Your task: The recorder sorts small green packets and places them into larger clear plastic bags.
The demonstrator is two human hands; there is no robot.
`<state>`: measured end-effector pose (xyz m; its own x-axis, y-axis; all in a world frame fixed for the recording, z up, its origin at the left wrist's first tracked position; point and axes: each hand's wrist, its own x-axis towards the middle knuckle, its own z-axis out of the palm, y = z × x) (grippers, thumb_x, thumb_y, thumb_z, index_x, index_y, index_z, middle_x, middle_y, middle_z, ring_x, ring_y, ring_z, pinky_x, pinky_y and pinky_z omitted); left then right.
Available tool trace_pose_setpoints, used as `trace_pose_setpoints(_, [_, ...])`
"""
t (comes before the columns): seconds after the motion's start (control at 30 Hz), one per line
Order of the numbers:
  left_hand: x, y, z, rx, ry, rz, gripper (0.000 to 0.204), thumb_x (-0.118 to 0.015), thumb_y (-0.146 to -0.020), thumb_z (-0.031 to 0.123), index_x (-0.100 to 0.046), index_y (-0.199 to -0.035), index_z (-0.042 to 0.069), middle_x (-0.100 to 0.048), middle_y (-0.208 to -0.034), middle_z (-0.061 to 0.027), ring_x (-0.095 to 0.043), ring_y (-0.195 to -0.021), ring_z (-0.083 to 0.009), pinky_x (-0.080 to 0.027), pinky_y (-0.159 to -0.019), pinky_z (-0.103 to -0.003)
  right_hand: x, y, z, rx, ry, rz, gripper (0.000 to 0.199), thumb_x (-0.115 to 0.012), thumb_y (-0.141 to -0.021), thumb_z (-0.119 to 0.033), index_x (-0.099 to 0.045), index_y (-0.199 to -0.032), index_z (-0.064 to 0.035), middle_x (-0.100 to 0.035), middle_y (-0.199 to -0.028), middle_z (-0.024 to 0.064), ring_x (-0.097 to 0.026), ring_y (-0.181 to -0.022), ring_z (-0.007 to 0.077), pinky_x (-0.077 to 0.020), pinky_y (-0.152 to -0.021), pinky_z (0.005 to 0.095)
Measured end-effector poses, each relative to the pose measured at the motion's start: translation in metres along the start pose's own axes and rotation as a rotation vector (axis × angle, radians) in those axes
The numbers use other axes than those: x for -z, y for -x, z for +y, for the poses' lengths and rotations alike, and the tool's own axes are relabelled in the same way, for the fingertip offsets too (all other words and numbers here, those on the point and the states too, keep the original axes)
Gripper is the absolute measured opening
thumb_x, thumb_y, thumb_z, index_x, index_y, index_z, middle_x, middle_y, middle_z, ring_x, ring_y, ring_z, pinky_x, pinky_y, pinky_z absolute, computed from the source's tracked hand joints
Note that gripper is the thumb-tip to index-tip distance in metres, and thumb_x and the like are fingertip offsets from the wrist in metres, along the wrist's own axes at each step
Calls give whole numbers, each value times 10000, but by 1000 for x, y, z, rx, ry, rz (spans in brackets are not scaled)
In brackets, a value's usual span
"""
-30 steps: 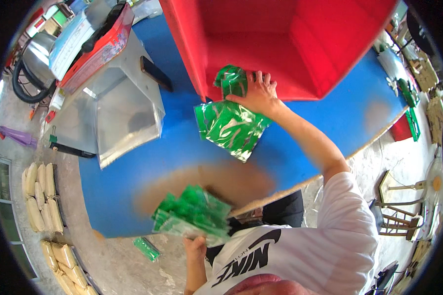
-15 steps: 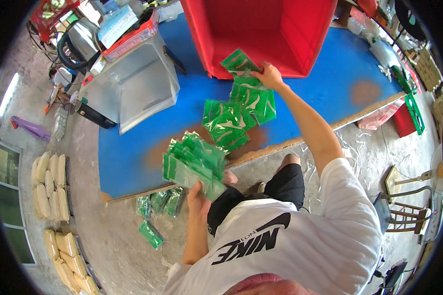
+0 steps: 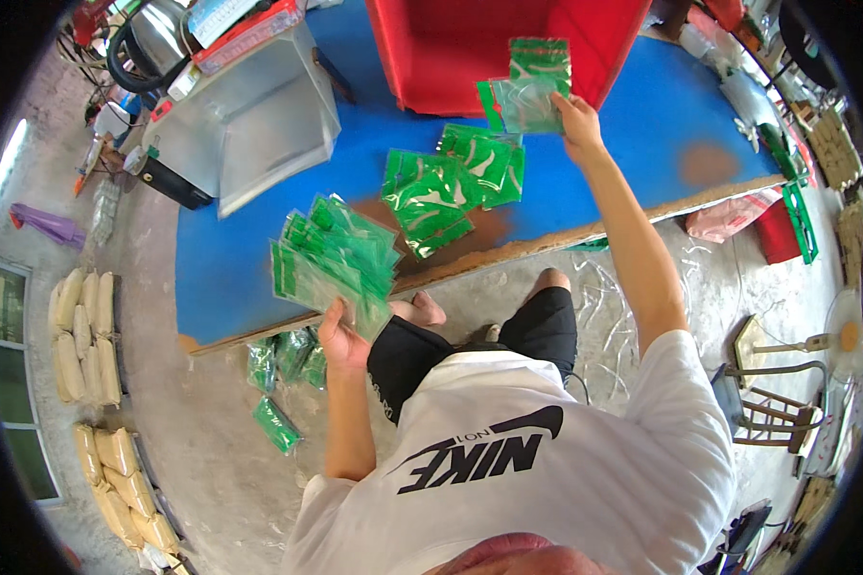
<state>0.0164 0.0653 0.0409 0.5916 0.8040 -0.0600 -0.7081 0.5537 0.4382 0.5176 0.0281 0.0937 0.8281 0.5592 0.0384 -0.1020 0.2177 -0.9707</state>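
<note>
My left hand (image 3: 343, 337) is closed on a fanned stack of green and clear plastic bags (image 3: 334, 251), held above the table's near edge. In my right hand (image 3: 579, 126) are a few green and clear plastic bags (image 3: 535, 101), pinched at one corner. They hang in front of the open side of a red plastic bin (image 3: 489, 57), which lies tipped toward me. Between my hands, a loose pile of the same green bags (image 3: 431, 187) rests on the blue tabletop (image 3: 244, 273).
A clear plastic box (image 3: 278, 144) stands at the left of the table, with a kettle (image 3: 158, 38) behind it. Bundles of green packets (image 3: 276, 425) lie on the floor below. Stacked sacks (image 3: 88, 335) line the left wall; a wooden-framed chair (image 3: 777, 417) is at right.
My right hand has lifted bags off the pile, moving up and right to the bin's opening. My left hand with its stack has shifted left and slightly up. The whole view has shifted a little.
</note>
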Motion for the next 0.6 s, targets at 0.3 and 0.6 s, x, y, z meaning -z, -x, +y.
trace_pose_setpoints(0.3, [-45,5,-38,257,186,-202,560,-707,-862,192,-499,-1347,4,-580,-1317,-176,-561,-1213,-354,-456,-1034,-482,-62,133,18,95,-21,122,293,-596,-984,-260,-544,-1137,-15,-622,-986,64,-581,-867,140,-507,-730,334])
trace_pose_setpoints(0.6, [-27,1,-48,256,232,-60,596,-714,-870,230,-469,-1368,14,-582,-1305,-181,-571,-1186,-369,-507,-898,-632,-129,290,6,-285,-520,-151,344,-567,-1002,-153,-483,-1319,-52,-606,-1207,44,-581,-1046,129,-493,-842,291])
